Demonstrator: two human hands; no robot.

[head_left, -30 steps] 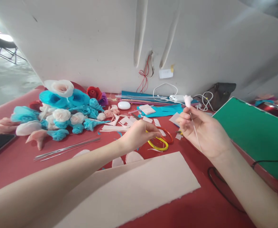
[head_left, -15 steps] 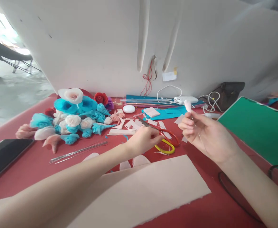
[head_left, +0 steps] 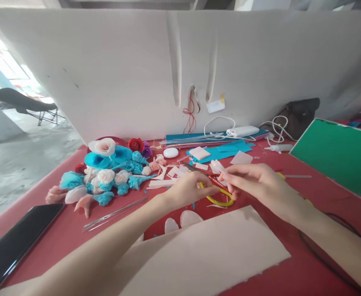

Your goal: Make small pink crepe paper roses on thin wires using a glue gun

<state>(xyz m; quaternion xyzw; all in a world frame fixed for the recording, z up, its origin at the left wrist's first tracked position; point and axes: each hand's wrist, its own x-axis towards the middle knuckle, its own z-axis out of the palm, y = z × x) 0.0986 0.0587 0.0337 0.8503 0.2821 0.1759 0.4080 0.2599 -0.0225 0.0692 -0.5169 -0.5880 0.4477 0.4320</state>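
My right hand (head_left: 262, 187) held the pale pink paper bud (head_left: 217, 165), thumb and fingers closed upon it, above the red table (head_left: 291, 277). The bud stood out ahead and leftward of this grip, its long axis slanting away from me to the left — so the right hand was the nearer one. My left hand (head_left: 184, 191) curled beside the scissors (head_left: 217, 182); whether it pinched something, I could not tell.

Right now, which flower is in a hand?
The small pale pink bud, held at the fingertips of the right hand; the heaped flowers lie on the table's left side, touched by neither hand.
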